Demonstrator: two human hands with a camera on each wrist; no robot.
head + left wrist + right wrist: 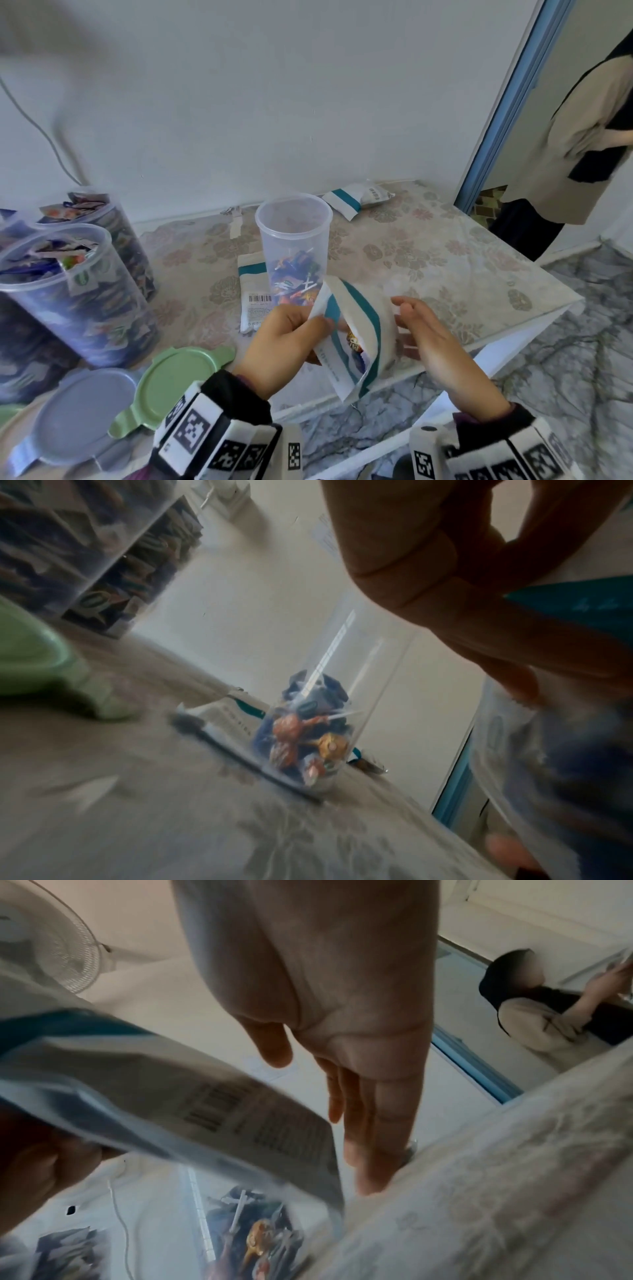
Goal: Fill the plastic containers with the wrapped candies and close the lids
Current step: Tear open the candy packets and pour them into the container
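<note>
A clear plastic container [293,240] stands open in the middle of the table, with a few wrapped candies [294,274] at its bottom. Just in front of it my left hand [308,325] pinches the edge of a white and teal candy bag [363,318], held up with its mouth open. An orange candy [354,344] shows inside the bag. My right hand [411,318] is beside the bag's right side with straight fingers and holds nothing. The left wrist view shows the container [318,723] and the bag [565,723] under my fingers [479,588]. The right wrist view shows straight fingers [369,1123] next to the bag [205,1096].
Two candy-filled containers [68,294] [113,233] stand uncovered at the left. A green lid [178,387] and a grey-blue lid [82,414] lie near the front. One flat bag [253,301] lies behind the open container, another bag [359,198] by the wall. A person [582,137] stands at the right.
</note>
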